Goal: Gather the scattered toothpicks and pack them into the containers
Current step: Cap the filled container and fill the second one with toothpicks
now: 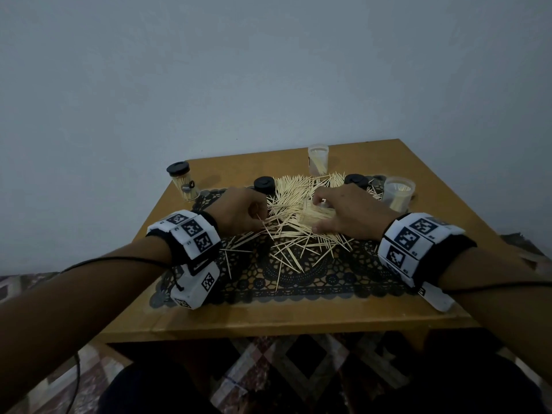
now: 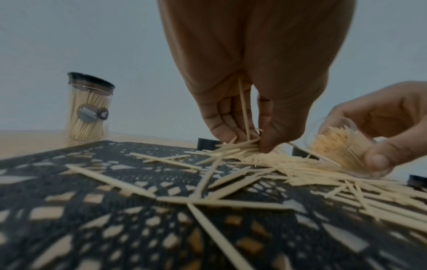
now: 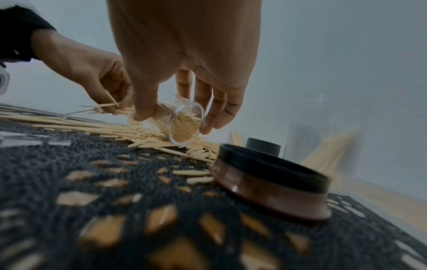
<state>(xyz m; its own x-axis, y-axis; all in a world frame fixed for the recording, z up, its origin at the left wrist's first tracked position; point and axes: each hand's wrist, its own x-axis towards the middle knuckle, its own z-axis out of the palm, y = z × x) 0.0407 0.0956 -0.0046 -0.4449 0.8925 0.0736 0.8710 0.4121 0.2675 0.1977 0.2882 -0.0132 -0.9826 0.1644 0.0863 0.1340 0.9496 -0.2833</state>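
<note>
Black lace mat (image 1: 298, 282) nearest you, on wooden table (image 1: 268, 318). Toothpicks (image 1: 298, 186) scattered over mat centre. Your left hand (image 1: 239, 212) pinches small bunch at mat's left. Your right hand (image 1: 348, 215) grips tilted clear container (image 3: 182, 126), part-filled, over mat centre.

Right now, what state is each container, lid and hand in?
Capped jar: upright, lidded, full.
Tilted jar: open, tipped, partly filled.
Two back jars: upright, uncapped.
Loose lids: off, on mat.
Left hand: pinching toothpicks.
Right hand: holding tilted jar.
</note>
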